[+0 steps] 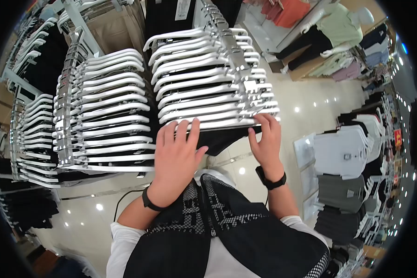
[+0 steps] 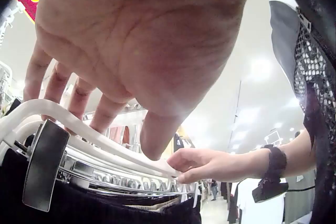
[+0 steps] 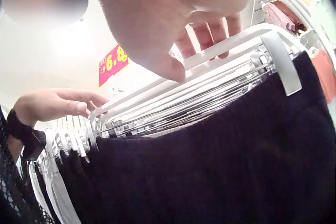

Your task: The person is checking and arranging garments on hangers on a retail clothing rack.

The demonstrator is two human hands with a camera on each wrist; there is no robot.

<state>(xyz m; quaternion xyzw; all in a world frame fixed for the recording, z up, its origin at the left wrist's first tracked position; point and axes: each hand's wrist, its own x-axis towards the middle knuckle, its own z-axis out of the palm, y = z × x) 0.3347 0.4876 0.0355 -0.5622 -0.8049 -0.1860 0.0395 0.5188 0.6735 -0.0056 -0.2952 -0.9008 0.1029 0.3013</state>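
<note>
1. Well left of the front hanger [image 1: 222, 124], we are seeing a row of white hangers [image 1: 111, 99] hanging from its own metal rail [image 1: 69, 92], with dark garments beneath.
2. At the front hanger's left part, we are resting our left hand [image 1: 177, 155] over the white bar, its fingers spread and reaching beyond it, the thumb apart.
3. Between our hands, the front hanger is holding a black garment [image 1: 222, 139] below it by metal clips [image 2: 46, 165]; more white hangers [image 1: 190, 78] are standing packed behind it.
4. At the front hanger's right end, we are gripping with our right hand [image 1: 268, 141], its fingers bending over the bar and the thumb lying on the near side.
5. Well right of the front hanger, a mannequin [image 1: 340, 30] is standing farther back and a white shirt [image 1: 340, 150] is hanging nearer.
</note>
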